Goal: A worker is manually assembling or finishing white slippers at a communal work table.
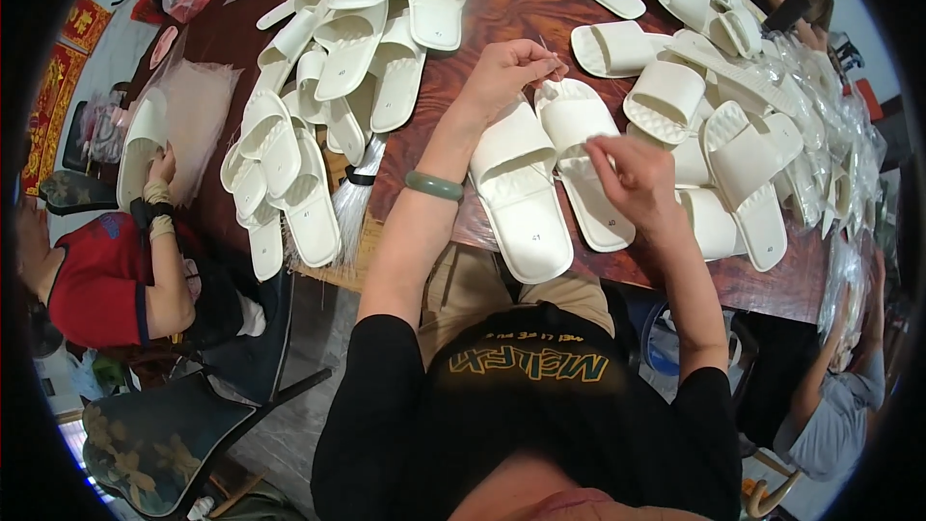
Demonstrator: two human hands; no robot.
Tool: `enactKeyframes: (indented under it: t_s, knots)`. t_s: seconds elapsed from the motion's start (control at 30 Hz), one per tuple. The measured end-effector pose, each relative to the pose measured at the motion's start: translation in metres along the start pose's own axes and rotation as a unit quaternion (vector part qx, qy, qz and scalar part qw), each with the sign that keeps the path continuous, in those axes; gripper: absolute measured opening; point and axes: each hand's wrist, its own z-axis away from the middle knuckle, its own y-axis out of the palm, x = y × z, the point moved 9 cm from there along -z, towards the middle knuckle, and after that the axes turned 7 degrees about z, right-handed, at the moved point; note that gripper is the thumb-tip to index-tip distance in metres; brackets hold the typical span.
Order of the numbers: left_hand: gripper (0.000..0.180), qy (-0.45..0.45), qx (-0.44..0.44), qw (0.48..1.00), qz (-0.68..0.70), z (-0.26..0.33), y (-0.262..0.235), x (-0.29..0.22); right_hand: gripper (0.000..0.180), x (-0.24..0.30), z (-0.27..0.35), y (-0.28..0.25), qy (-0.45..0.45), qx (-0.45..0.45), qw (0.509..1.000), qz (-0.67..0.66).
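Two white slippers lie side by side before me at the table's near edge: a left slipper (pixel 526 222) and a right slipper (pixel 603 203), toes away from me. My left hand (pixel 511 77), with a green bangle at its wrist, pinches a thin strand (pixel 543 41) above their far ends. Over the right slipper's strap, my right hand (pixel 639 178) is closed, thumb and forefinger together. Whatever it may hold is too small to make out.
White slippers are heaped at the left (pixel 362 39) and right (pixel 675 96). A bundle of thin pale strands (pixel 355 203) lies left of me. Clear bags (pixel 839 125) sit far right. A co-worker in red (pixel 101 280) holds a slipper (pixel 143 150); others work at the right.
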Motion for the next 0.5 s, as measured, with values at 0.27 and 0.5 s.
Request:
enactKeyframes:
  t_s: [0.27, 0.5]
  knots:
    - [0.013, 0.059, 0.018, 0.998, 0.007, 0.007, 0.005, -0.015, 0.022, -0.062, -0.055, 0.055, 0.135, -0.076, 0.967, -0.203]
    - [0.015, 0.030, 0.002, 0.997, 0.067, 0.011, 0.012, -0.007, 0.025, -0.073, -0.037, 0.073, 0.286, -0.042, 0.912, -0.290]
